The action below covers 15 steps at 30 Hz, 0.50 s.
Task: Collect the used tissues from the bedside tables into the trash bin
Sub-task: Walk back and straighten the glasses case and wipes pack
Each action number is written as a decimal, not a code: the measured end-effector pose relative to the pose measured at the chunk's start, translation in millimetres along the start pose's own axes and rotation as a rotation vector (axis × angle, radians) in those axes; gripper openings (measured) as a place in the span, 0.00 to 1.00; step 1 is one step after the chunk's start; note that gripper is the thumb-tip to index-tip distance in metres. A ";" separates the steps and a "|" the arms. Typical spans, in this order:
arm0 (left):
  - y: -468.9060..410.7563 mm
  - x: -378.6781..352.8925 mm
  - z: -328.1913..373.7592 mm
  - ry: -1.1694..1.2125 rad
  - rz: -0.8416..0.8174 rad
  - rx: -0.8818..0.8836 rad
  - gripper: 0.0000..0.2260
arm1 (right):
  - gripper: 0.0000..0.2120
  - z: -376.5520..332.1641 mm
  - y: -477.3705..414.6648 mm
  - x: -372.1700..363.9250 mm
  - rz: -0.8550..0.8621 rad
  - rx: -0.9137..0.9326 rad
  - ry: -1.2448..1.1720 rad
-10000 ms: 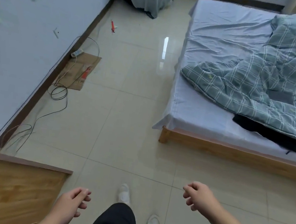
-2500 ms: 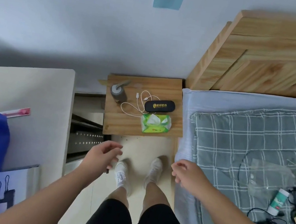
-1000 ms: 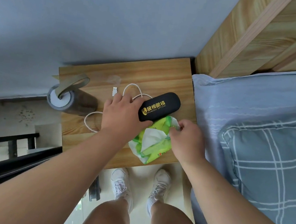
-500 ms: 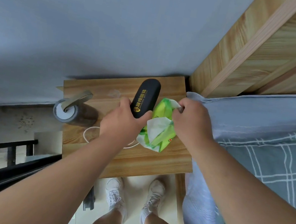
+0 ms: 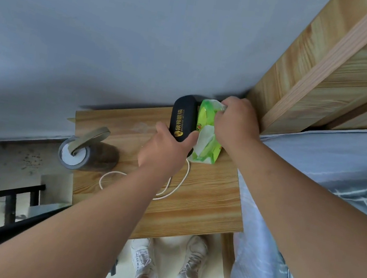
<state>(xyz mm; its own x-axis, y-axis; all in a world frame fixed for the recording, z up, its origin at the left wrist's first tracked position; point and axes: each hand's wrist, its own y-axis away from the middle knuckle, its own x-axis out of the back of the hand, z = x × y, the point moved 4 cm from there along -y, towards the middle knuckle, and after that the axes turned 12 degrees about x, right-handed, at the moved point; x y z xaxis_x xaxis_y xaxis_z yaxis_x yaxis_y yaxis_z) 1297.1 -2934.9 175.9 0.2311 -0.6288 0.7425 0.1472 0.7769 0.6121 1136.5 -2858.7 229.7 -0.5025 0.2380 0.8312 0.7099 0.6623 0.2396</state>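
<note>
A wooden bedside table [image 5: 201, 204] stands between the wall and the bed. My left hand [image 5: 166, 153] grips the near end of a black glasses case [image 5: 182, 119], which points toward the wall. Right beside it, my right hand [image 5: 235, 123] holds the far end of a green tissue pack [image 5: 203, 142], with white tissue showing at its opening. The pack rests on the table's back right part. No loose used tissue and no trash bin are in view.
A grey cup with a strap handle [image 5: 79, 151] stands at the table's left edge. A white cable [image 5: 177, 186] loops across the tabletop. The wooden headboard [image 5: 333, 66] and bed [image 5: 314, 183] lie to the right; a black metal frame [image 5: 11, 203] is at the left.
Both hands moved the glasses case and the tissue pack toward the back right corner of the table, closer to the wall. The case now points straight at the wall.
</note>
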 end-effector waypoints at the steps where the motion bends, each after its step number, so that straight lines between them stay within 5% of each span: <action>1: -1.8 -3.3 0.2 0.010 -0.002 0.020 0.30 | 0.17 3.0 0.3 -2.0 0.002 -0.014 -0.043; 15: -19.2 -16.6 -8.8 -0.041 0.083 -0.083 0.28 | 0.18 22.4 1.4 -26.2 0.246 -0.010 -0.311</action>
<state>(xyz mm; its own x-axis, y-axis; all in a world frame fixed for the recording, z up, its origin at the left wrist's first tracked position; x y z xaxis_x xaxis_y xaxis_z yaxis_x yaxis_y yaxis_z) 1298.9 -2939.0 149.5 0.2063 -0.5613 0.8015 0.2086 0.8255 0.5245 1139.7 -2848.1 197.0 -0.4410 0.5934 0.6733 0.8319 0.5518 0.0585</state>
